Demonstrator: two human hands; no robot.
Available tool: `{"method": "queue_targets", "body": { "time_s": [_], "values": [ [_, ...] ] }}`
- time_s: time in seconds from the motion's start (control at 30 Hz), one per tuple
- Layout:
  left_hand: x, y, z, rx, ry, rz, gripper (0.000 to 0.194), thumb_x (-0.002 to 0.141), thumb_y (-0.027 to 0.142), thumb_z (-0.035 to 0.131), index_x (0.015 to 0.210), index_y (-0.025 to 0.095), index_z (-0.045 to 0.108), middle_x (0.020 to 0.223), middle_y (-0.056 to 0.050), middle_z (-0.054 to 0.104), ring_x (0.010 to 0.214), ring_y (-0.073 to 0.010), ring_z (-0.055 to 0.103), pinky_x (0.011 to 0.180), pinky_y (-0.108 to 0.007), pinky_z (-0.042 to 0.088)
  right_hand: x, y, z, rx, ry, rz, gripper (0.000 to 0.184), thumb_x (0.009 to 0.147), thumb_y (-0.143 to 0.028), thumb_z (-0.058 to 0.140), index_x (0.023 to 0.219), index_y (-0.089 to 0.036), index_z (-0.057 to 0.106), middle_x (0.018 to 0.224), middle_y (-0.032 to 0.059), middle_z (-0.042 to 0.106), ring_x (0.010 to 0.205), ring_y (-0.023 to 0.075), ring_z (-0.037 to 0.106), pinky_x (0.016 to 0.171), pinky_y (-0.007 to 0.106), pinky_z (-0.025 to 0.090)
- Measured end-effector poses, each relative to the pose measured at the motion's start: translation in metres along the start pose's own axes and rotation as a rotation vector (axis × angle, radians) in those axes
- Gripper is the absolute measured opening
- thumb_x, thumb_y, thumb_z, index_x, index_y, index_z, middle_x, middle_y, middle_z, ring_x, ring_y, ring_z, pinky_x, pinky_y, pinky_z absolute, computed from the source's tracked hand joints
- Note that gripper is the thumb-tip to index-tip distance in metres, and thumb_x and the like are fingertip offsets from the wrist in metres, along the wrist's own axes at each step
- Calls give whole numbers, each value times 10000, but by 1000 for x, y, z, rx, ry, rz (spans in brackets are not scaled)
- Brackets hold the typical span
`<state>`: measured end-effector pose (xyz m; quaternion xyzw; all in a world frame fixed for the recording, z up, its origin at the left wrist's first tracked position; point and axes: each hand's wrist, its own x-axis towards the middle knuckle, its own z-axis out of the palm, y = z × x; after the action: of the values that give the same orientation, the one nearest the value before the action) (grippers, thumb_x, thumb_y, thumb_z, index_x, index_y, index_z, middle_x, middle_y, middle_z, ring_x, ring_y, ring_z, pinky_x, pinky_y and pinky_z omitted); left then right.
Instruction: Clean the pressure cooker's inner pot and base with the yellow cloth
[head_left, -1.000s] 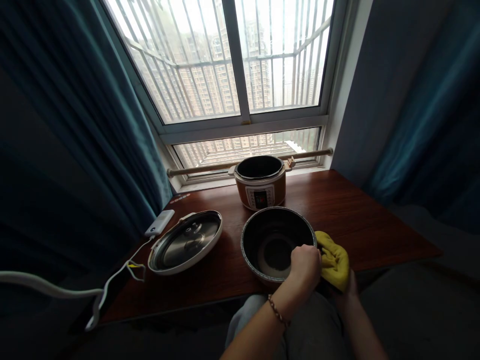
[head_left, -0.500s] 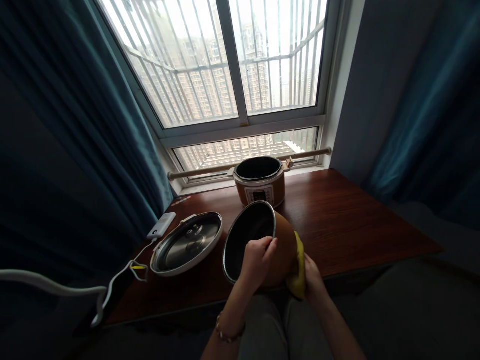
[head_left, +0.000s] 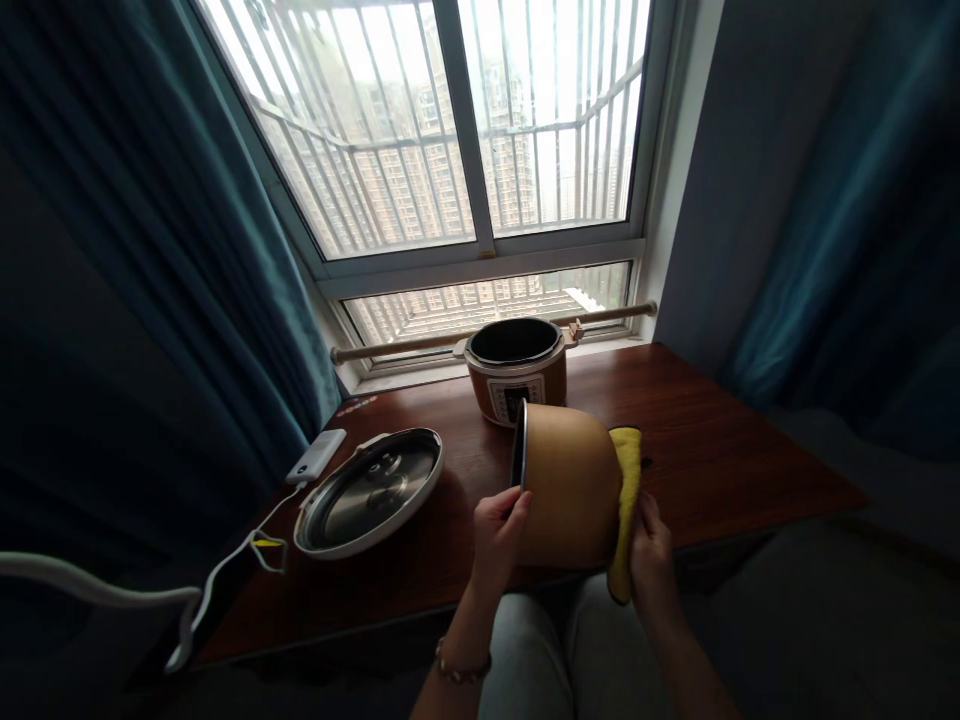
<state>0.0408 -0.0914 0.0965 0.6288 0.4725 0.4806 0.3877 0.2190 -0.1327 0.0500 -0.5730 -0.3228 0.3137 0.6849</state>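
A golden-brown inner pot (head_left: 566,480) lies tilted on its side above the table's front edge, its dark mouth facing left. My left hand (head_left: 500,530) grips the pot's rim, thumb outside and fingers over the edge. A yellow cloth (head_left: 625,510) is pressed against the pot's base on the right by my right hand (head_left: 651,545), which is closed on it. Behind the pot stands the rice cooker body (head_left: 517,385), lidless, with a dark interior and a control panel facing me. The round lid (head_left: 371,495) rests inside-up at the left.
A white power strip (head_left: 318,456) and its white cable (head_left: 225,580) lie along the left edge of the wooden table (head_left: 720,430). A rod (head_left: 405,346) crosses the window at the back. Blue curtains (head_left: 247,250) hang on both sides.
The pot has turned so its mouth faces more to the left and its outer wall shows more. My right hand and the cloth have shifted right along with its base.
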Motion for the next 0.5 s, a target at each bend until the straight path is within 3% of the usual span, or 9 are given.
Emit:
{"method": "queue_targets", "body": {
  "time_s": [0.2,0.5],
  "values": [
    [1,-17,9,-59,7,-17,424,771,470,484,501,162,374,521,37,275,510,-79,270,457,-208,225,3,-3,-5,-10,30,-15,292,744,-404,525,917,-184,609,942,56,608,939,219,537,815,303,413],
    [-2,-19,10,-78,60,-11,410,777,427,483,486,162,369,514,37,267,502,-76,259,451,-208,213,1,0,-5,-18,24,-24,260,741,-356,514,915,-190,611,1001,56,589,985,220,516,857,300,386]
  ]
}}
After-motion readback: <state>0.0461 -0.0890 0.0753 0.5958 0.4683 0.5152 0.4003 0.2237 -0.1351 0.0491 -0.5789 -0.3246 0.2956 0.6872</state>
